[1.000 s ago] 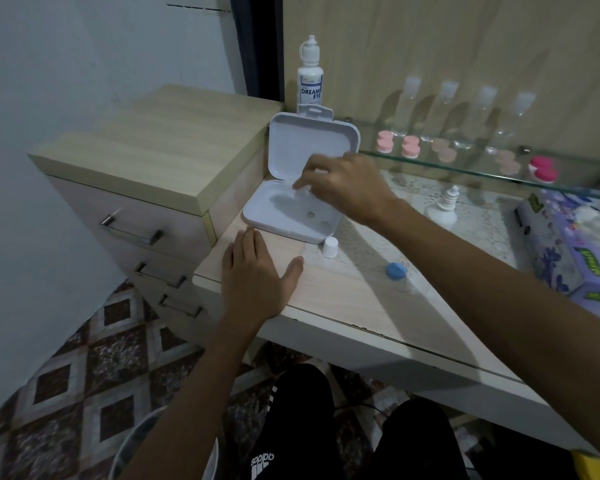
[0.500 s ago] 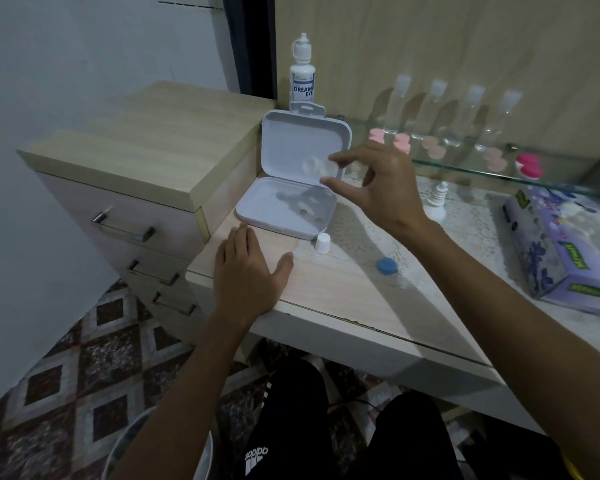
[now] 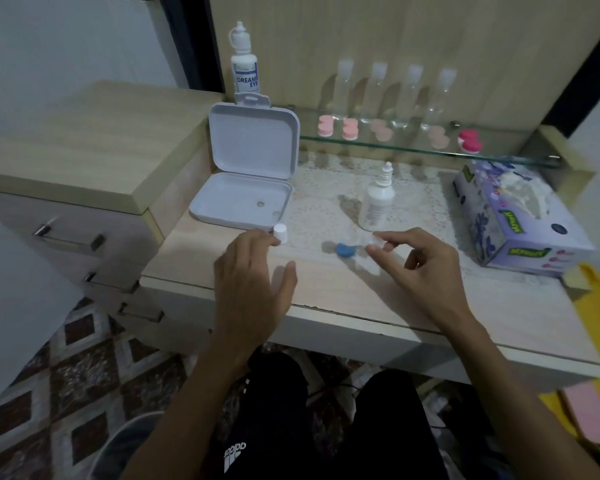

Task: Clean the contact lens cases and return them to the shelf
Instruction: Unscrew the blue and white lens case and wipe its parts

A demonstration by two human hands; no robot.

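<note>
Hands at the dresser top beside the open white storage box.
Right hand pinches a small clear piece, blurred, beside the blue lens-case cap; left hand lies flat, fingers loosely spread, fingertip touching a white bottle cap.

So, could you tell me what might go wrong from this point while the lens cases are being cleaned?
Three things seem possible:
1. The right hand pinches a small clear piece above the table edge; it could slip and fall to the floor.
2. The uncapped dropper bottle stands just behind that hand; a careless reach might tip it.
3. The loose white cap sits at the left hand fingertips and could be knocked off the table.
</note>
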